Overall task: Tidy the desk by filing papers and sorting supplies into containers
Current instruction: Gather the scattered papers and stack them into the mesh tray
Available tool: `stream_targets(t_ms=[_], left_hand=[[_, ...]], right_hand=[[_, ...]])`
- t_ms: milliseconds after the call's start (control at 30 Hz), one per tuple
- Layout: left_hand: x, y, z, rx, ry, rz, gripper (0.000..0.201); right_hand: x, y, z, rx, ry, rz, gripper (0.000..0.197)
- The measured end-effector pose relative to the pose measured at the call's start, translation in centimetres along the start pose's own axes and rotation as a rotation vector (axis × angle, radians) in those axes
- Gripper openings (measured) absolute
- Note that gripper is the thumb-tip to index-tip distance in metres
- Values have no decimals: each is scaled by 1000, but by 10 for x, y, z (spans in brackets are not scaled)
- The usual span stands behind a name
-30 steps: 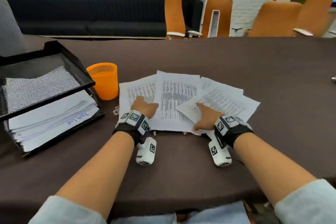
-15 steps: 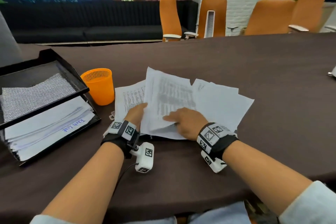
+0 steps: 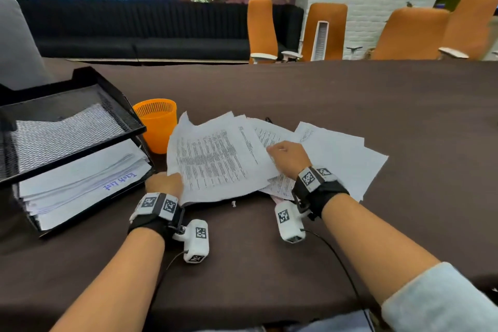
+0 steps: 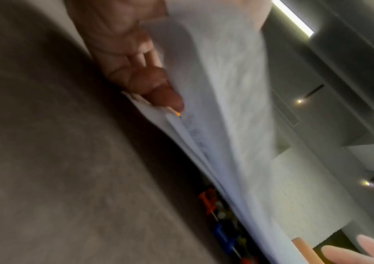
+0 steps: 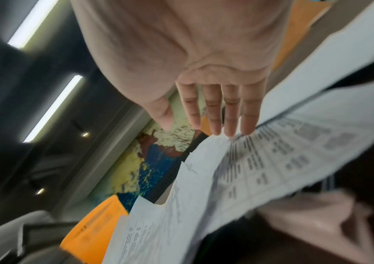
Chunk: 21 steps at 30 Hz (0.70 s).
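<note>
Several printed sheets [image 3: 215, 159] lie in a loose overlapping pile on the dark table [image 3: 350, 105]. My left hand [image 3: 164, 183] grips the pile's near left edge, fingers curled under it [image 4: 145, 84], and that side is lifted off the table. My right hand [image 3: 289, 155] rests on top of the sheets to the right; its fingers [image 5: 213, 114] are straight and touch a printed page [image 5: 271, 160]. More white sheets [image 3: 339, 159] fan out to its right. Coloured push pins [image 4: 206, 198] show under the raised papers.
A black two-tier mesh tray [image 3: 116, 105] stands at the left, with a paper stack [image 3: 80, 183] in its lower tier. An orange mesh cup [image 3: 157, 124] stands between tray and pile. A small white item [image 3: 234, 203] lies near the pile's front. Orange chairs [image 3: 415, 32] line the far side.
Both hands lay flat on the spread-out sheets. The right hand swept sheets leftward into a pile, and the left hand took hold of the pile's left edge and raised it.
</note>
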State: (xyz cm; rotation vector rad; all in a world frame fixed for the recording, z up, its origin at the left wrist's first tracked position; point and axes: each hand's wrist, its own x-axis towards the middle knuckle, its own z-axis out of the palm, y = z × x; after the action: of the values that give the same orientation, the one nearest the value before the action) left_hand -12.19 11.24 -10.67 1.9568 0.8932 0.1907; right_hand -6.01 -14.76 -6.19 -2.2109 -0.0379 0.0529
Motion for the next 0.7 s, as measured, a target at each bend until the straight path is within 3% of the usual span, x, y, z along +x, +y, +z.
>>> stream_targets(t_ms=[100, 300, 333, 367, 433, 533, 633, 700], left_hand=[[0, 5, -3, -36, -41, 26, 19], [-4, 11, -1, -41, -72, 60, 8], [-6, 11, -2, -50, -79, 56, 9], [-7, 9, -2, -59, -86, 45, 23], [-10, 7, -5, -81, -83, 26, 41], [-9, 1, -9, -202, -90, -9, 39], [-14, 0, -15, -311, -274, -39, 24], [-22, 0, -15, -413, -454, -76, 29]], right_hand=[[12, -8, 16, 40, -78, 144, 46], [6, -24, 42, 3, -154, 190, 16], [4, -25, 43, -17, -179, 189, 12], [1, -26, 44, -10, -200, 181, 10], [-5, -24, 42, 16, -215, 171, 18], [-21, -18, 34, 86, -198, 131, 13], [-37, -7, 23, 237, -174, 120, 22], [-47, 1, 13, 386, -164, 140, 15]])
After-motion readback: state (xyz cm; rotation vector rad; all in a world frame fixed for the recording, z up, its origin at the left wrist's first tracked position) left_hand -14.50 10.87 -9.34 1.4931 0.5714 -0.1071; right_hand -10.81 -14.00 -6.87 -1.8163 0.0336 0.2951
